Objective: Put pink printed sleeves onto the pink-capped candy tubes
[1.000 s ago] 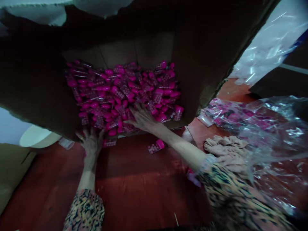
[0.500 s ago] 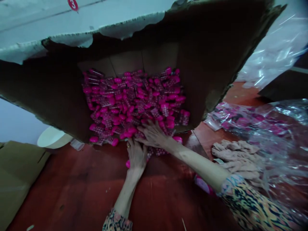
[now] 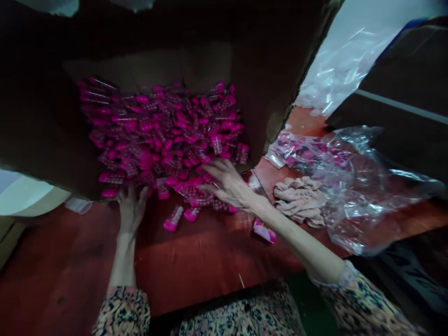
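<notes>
A heap of clear plastic packs with bright pink caps lies in the mouth of a large brown cardboard box, spilling forward over its lower edge. My right hand rests spread on the front of the heap, fingers apart. My left hand touches the heap's lower left edge, near a loose pack. Several packs lie apart on the red surface, among them one pink-capped pack between my hands. A pink packet lies beyond my right wrist.
A red tabletop spreads under my arms. To the right lie a crumpled clear plastic bag holding pink items and a beige cloth. A pale bowl shows at the left, and a dark box stands at the upper right.
My hands have moved apart, the left one sliding leftward along the heap. More pink packs now lie loose on the red surface. The view has swung, shifting the box up and left.
</notes>
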{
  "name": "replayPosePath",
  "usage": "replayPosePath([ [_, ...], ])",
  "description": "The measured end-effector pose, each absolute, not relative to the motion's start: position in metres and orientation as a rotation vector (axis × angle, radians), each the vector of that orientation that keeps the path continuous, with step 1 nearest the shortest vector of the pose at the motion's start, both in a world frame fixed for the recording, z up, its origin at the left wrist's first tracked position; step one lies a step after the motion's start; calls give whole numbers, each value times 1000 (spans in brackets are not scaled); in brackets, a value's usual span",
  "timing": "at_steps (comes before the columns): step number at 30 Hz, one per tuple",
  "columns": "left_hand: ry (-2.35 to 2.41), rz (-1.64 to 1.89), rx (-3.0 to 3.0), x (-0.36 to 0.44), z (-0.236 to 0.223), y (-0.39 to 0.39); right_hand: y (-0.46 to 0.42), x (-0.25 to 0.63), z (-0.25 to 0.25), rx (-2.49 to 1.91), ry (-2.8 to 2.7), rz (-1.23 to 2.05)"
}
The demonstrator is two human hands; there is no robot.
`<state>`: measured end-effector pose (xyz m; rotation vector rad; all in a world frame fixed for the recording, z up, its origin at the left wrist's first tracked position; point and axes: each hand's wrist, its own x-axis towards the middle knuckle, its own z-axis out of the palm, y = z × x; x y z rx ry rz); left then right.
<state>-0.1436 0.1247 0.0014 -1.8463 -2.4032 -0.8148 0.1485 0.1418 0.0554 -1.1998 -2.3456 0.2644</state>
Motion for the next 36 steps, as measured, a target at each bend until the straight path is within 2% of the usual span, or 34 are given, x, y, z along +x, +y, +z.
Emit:
replayPosePath([
  [4, -2511, -794, -1821, -117, -6, 118, 93, 206, 51, -1520, -1797, 204],
  [9, -2632, -695, -1818, -95, 0, 99, 23, 228, 1, -1767, -1650, 65],
  [14, -2493, -824, -1920, -71, -2, 71, 7, 211, -35, -1739, -1536, 95],
  [20, -2294, -1168, -1806, -30, 15, 31, 9, 208, -38, -1721, -1513, 74],
  [25, -2332, -1509, -2217, 23, 22, 18, 5, 210, -37, -1676, -1496, 94],
  [30, -2434, -1481, -2763, 74, 6, 38, -3, 211, -37, -1619, -1511, 144],
  [36, -2375, -1532, -2847, 104, -12, 43, -8, 220, -33, -1595, -1583, 168],
])
